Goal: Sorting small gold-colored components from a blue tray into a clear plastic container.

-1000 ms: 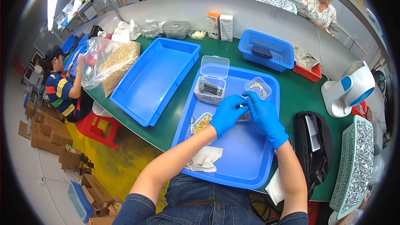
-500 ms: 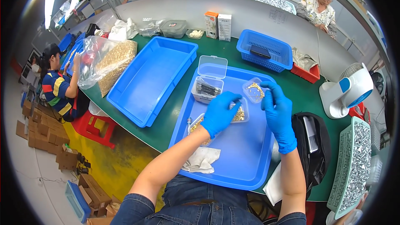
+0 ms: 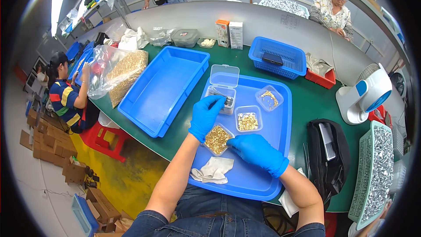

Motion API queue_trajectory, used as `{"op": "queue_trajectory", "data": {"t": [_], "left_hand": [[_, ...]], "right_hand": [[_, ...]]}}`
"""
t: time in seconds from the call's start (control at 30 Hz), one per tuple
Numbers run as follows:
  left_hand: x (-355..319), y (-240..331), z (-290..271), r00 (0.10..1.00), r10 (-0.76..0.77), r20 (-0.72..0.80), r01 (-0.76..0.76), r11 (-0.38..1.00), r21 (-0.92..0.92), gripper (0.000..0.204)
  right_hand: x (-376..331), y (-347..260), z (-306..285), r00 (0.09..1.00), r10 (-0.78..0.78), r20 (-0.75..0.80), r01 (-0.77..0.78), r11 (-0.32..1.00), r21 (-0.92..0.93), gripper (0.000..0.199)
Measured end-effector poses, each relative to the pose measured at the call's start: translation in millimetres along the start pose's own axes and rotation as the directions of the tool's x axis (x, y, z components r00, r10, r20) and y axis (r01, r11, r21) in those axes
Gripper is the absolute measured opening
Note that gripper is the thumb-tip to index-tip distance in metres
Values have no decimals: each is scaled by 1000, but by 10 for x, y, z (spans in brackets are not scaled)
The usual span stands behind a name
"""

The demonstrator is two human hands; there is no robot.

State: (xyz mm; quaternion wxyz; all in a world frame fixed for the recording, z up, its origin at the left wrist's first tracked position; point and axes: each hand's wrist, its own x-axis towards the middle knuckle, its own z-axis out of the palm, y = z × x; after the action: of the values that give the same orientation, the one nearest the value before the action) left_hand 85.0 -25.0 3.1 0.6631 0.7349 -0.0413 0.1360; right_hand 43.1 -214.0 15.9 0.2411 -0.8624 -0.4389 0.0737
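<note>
Small clear plastic tub of brass-coloured parts (image 3: pixel 217 139) sits at the near-left of the shallow blue plastic tray (image 3: pixel 245 184), on a green-topped workbench (image 3: pixel 309 103). Left hand in a blue glove (image 3: pixel 205 116) lies over the tub's far edge, fingers curled and reaching to the open clear hinged-lid box of dark metal pieces (image 3: pixel 221 98); cannot tell whether it grips anything. Right hand in a blue glove (image 3: pixel 256 151) touches the tub's near-right corner, fingers loosely together; a clamp is not visible.

Crumpled white cloth (image 3: pixel 213 170) lies on the tray, just left of the forearm. Further in: second clear tub of pale gold parts (image 3: pixel 247 120), then a third clear tub holding only a few (image 3: pixel 269 98).

Left of the tray, a deep blue plastic bin (image 3: pixel 162 87); beyond it a clear bag of brass parts (image 3: pixel 120 72). Far side: blue perforated basket (image 3: pixel 277 57), two small cartons (image 3: pixel 229 34). Right: black bag (image 3: pixel 329 149), white desk fan (image 3: pixel 366 96), green basket of silver parts (image 3: pixel 376 171).

Workshop room: yellow floor (image 3: pixel 127 180), cardboard boxes (image 3: pixel 48 149), other people seated at neighbouring benches.
</note>
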Motion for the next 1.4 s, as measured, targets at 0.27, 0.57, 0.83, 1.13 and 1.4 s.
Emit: {"op": "queue_trajectory", "data": {"t": [0.27,0.57,0.83,1.13,1.4], "left_hand": [[-165,178,145,956,10,293,-122,923,365,17],[-119,81,-97,1000,10,25,-17,963,268,15],[-701,192,-787,987,89,133,-158,651,743,13],[-1032,212,-665,954,-56,294,-267,285,920,50],[-650,228,-735,889,-273,368,-291,283,914,70]], "right_hand": [[-142,-228,-673,925,42,-377,10,991,134,22],[-44,51,-196,988,-134,-78,136,991,18,17],[-151,248,-212,993,115,-29,-119,940,-320,11],[-166,-172,-272,999,34,-3,-34,985,-171,13],[-156,-270,-291,999,-4,39,11,980,-199,14]]}}
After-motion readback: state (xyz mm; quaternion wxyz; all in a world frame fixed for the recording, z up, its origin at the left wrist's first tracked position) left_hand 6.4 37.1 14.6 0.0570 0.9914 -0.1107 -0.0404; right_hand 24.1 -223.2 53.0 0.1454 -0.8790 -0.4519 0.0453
